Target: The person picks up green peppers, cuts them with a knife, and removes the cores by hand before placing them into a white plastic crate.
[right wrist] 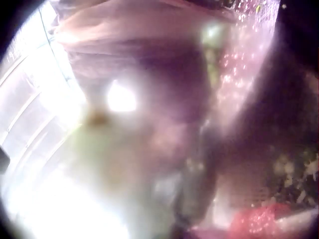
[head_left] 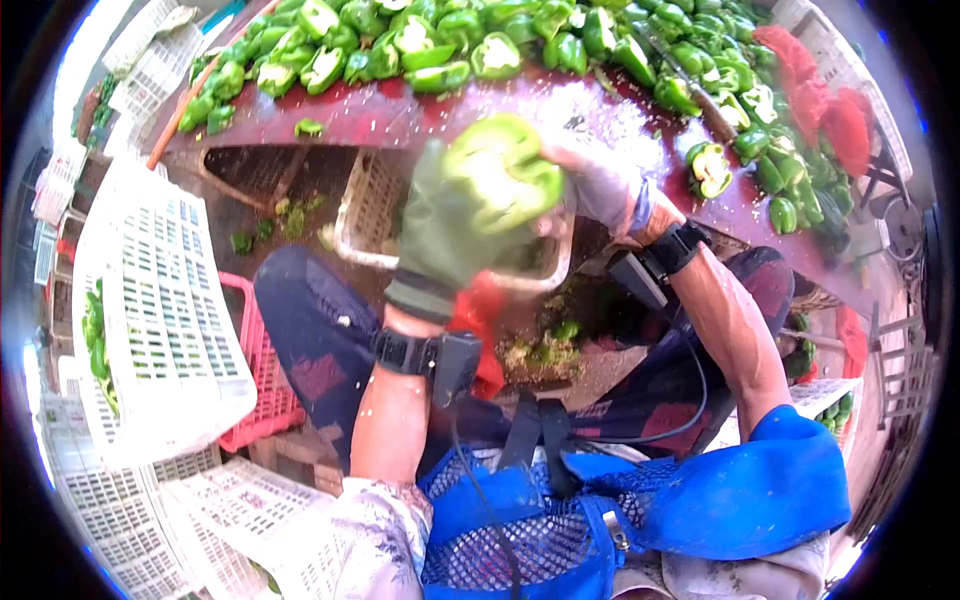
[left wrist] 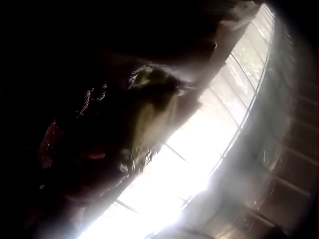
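In the head view my left hand (head_left: 455, 225), in a green glove, grips a green bell pepper (head_left: 505, 175) held up in front of the dark red table edge (head_left: 390, 115). My right hand (head_left: 600, 180), in a pale glove, holds the same pepper from its right side. The motion blurs both hands. In the left wrist view the pepper (left wrist: 149, 112) shows as a dim yellow-green shape against bright backlight. The right wrist view is a blur of pink and pale green, and no thing in it is distinct.
Several green peppers (head_left: 420, 45) are heaped on the wet table, with red mesh bags (head_left: 830, 110) at its right. A white crate (head_left: 160, 310) and a pink crate (head_left: 262, 390) stand at my left. A basket (head_left: 365, 205) and pepper scraps (head_left: 540, 350) lie below the table edge.
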Demonstrator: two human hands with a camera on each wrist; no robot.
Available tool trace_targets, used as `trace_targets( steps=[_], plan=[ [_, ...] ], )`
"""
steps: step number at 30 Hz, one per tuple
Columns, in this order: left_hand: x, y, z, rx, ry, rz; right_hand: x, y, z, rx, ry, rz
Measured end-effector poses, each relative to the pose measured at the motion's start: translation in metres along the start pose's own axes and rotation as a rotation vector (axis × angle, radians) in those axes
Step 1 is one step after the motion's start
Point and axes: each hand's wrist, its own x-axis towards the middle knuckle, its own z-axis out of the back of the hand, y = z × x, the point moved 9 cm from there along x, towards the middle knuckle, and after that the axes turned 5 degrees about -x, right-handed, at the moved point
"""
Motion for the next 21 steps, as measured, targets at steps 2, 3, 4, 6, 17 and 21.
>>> trace_targets(
  steps=[2,3,4,6,17,21],
  plan=[
    [-0.013,0.005,-0.006,-0.052,-0.083,-0.049,-0.003,0.012,0.012,-0.447,-0.243,0.016],
    [-0.015,0.005,-0.006,-0.072,-0.115,-0.074,-0.002,0.016,0.017,-0.486,-0.301,0.076],
    [-0.016,0.003,-0.002,-0.066,-0.142,-0.12,-0.004,0.023,0.019,-0.503,-0.353,0.171],
    [-0.017,0.001,0.012,-0.055,-0.191,-0.204,-0.026,0.048,0.004,-0.582,-0.386,0.453],
    [-0.028,-0.02,0.002,0.716,-0.307,-0.829,-0.04,0.028,-0.071,-1.341,-0.473,0.834],
    [-0.027,-0.019,0.012,0.347,-0.357,-0.691,-0.036,0.021,-0.071,-1.249,-0.396,0.819]
  ],
)
